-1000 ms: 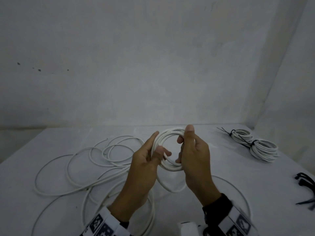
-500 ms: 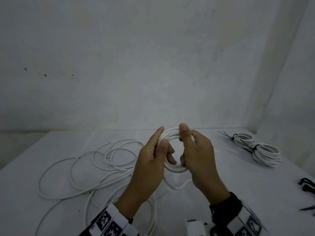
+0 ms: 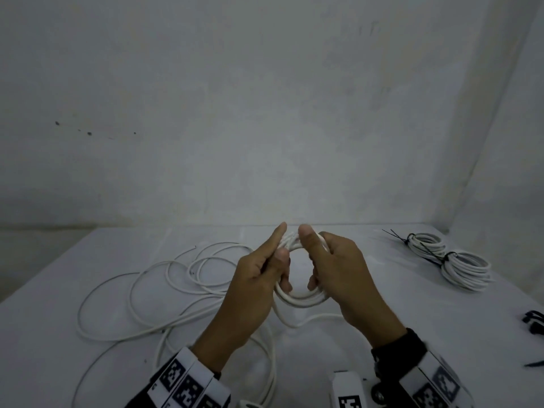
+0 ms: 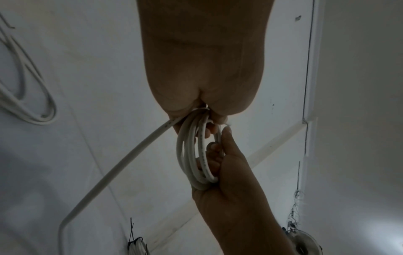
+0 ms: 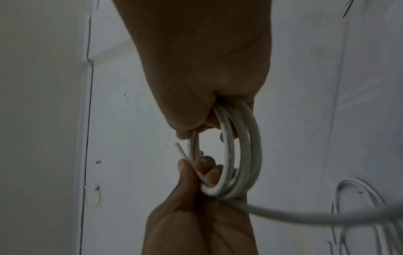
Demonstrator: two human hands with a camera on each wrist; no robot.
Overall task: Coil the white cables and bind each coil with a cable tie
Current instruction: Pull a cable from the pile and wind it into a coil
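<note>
A small coil of white cable point(image 3: 300, 300) is held upright above the table between both hands. My left hand point(image 3: 281, 254) grips its left side, thumb up along the loops. My right hand point(image 3: 312, 257) grips the right side, fingers curled through the ring. The left wrist view shows the coil point(image 4: 189, 155) running from my left hand point(image 4: 207, 119) to my right hand point(image 4: 220, 150). In the right wrist view the cable's free end point(image 5: 180, 150) sticks out beside the coil point(image 5: 246, 155). A trailing strand point(image 3: 309, 320) leads down to the loose cable point(image 3: 176, 275).
Loose white cable sprawls over the left half of the white table point(image 3: 412, 319). Two bound coils point(image 3: 465, 269) with black ties lie at the back right. Black cable ties point(image 3: 534, 322) lie at the right edge. A plain wall stands behind.
My hands have come closer together at the top of the coil. The slack loop that lay to the right has been drawn in to a short strand under the coil.
</note>
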